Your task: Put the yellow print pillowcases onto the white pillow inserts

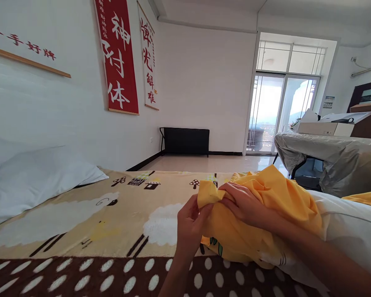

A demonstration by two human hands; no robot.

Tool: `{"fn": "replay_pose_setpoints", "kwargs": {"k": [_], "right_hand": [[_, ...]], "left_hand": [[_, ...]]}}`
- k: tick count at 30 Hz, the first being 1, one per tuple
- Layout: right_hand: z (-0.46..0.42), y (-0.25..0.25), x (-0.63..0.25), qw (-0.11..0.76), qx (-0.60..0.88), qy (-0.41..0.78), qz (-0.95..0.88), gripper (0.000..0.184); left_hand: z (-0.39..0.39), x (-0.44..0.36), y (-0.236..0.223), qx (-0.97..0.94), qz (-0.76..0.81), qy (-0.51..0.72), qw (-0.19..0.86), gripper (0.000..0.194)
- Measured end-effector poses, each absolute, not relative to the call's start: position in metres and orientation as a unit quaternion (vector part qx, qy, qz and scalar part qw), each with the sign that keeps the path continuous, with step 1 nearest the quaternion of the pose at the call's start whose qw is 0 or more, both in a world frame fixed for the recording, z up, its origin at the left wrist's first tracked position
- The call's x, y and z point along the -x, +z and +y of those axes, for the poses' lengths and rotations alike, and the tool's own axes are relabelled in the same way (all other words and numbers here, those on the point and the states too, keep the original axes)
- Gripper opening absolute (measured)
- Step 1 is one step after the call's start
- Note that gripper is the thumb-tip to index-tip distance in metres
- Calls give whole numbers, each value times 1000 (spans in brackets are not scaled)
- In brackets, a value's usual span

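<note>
A yellow fabric cover (268, 194) lies bunched over the bed, with a green printed figure showing near its lower edge. My left hand (190, 220) pinches a corner of it between thumb and fingers. Closed on the same cloth just to the right, my right hand (241, 202) grips the fabric beside that raised corner. A white padded piece of bedding (352, 231) lies under and to the right of the yellow cloth; how far it reaches inside the cover is hidden.
The bed's beige blanket (126, 222) has sheep prints and a brown dotted border. A white pillow (49, 177) rests at the left against the wall. Beyond the bed are a black folded panel (186, 141) and, at right, a plastic-covered table (334, 152) bearing an open box (324, 126).
</note>
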State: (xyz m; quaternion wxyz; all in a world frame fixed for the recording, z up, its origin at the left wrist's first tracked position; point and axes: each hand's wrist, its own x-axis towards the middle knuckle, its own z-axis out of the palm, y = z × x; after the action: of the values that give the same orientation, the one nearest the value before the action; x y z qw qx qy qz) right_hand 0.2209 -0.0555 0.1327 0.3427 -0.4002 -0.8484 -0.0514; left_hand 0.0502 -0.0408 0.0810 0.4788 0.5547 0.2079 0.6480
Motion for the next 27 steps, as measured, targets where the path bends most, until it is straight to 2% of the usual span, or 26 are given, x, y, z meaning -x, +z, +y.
{"fn": "replay_pose_setpoints", "kwargs": {"k": [3,6,9,14,19,24,27], "right_hand": [[-56,136,-227,389,369,-102,-838,8],[-58,140,-234,423,362,-88,-827,7],[-62,142,-238,442,357,-59,-821,8],[-62,141,-243,460,361,-60,-809,6],[-64,146,-245,455,390,-41,-800,10],[-69,152,-250,438,387,4,-811,14],[-74,158,-255,408,386,30,-827,16]], "left_hand": [[-32,-42,76,-583,129,603,530,46],[-19,-38,69,-618,78,545,562,41],[-8,-41,61,-656,103,511,546,43],[-5,-51,51,-743,123,428,500,27],[-14,-53,54,-760,106,427,479,21],[-23,-55,62,-801,175,450,354,14],[-20,-55,61,-773,173,471,387,18]]}}
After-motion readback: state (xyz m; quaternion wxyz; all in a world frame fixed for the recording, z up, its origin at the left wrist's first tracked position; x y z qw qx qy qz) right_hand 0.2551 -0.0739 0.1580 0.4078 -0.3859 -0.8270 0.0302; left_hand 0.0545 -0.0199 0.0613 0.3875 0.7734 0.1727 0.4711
